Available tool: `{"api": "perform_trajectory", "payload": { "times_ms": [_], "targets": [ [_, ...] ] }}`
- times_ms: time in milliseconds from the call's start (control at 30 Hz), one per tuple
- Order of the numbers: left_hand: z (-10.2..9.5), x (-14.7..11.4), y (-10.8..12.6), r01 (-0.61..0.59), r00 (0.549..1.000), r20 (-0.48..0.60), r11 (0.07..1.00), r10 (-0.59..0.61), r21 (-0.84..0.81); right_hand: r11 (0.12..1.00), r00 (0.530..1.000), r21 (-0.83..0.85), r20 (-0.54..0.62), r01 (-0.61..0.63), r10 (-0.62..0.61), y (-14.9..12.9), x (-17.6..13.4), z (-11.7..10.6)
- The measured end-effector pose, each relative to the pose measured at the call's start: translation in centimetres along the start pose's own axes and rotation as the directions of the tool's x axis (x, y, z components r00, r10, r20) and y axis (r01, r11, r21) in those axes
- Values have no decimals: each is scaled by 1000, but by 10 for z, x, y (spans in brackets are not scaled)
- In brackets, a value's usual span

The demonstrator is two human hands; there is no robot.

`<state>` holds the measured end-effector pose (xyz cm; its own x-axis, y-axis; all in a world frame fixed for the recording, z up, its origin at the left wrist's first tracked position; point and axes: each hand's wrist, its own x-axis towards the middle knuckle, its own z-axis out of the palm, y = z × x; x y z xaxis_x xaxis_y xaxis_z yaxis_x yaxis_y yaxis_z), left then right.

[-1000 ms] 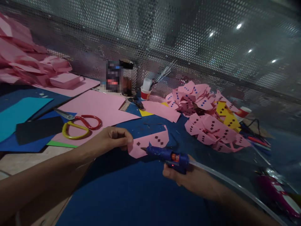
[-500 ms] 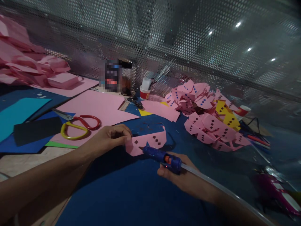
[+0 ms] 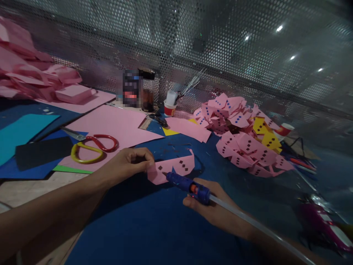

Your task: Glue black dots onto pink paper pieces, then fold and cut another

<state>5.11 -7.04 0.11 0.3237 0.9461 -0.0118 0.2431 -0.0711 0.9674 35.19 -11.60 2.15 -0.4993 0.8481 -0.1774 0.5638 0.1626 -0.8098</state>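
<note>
Metal perforated panel (image 3: 116, 40) fills your view at 12 o'clock; below it your blue surface (image 3: 138, 228) runs down to 6. Lg pile of pink paper (image 3: 33, 66) sits at 10 o'clock. Heap of folded pink pcs (image 3: 242, 141) w/ blue & dark diamonds, plus some yellow, lies at 3. Scissors (image 3: 86, 139), red & yellow handles, lie at 9, blades toward 10. Your R hand (image 3: 215, 213), approx 5 o'clock, is wrapped round the blue glue gun (image 3: 180, 182); clear glue stick (image 3: 248, 220) trails from its back end toward 4. Your L hand (image 3: 129, 165), 8 o'clock, has thumb & fingertips pinching the pink cutout (image 3: 178, 167) by its 9 o'clock end. Cutout's at 6, just below center, nozzle over its L half; can't tell if touching. Sm red-white cup (image 3: 170, 110) stands at 12, near panel, whitish item inside. Smallest: dark diamonds on cutout, one just beside nozzle tip, three toward 3.
</note>
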Motion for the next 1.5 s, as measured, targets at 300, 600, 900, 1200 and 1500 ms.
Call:
{"api": "perform_trajectory", "payload": {
  "times_ms": [300, 600, 900, 1200, 1500],
  "targets": [
    [-1, 2, -6, -25, 1000, 4, 999, 25, -24, 998, 1000, -63, 0, 25, -25, -6, 2, 0],
    [-2, 3, -9, -27, 1000, 6, 1000, 27, -10, 998, 1000, -52, 15, 27, -26, -6, 2, -1],
    [-2, 4, -9, -24, 999, 21, 999, 25, -40, 999, 1000, -45, 20, 15, -14, -5, 1, 0],
    [-2, 4, -10, -27, 999, 39, 997, 30, -73, 999, 999, -36, 12, 32, -31, -7, 2, 0],
    [-3, 4, -14, -21, 998, 49, 995, 26, -96, 999, 999, -27, 34, 23, -22, -7, 1, -1]
  ]
}}
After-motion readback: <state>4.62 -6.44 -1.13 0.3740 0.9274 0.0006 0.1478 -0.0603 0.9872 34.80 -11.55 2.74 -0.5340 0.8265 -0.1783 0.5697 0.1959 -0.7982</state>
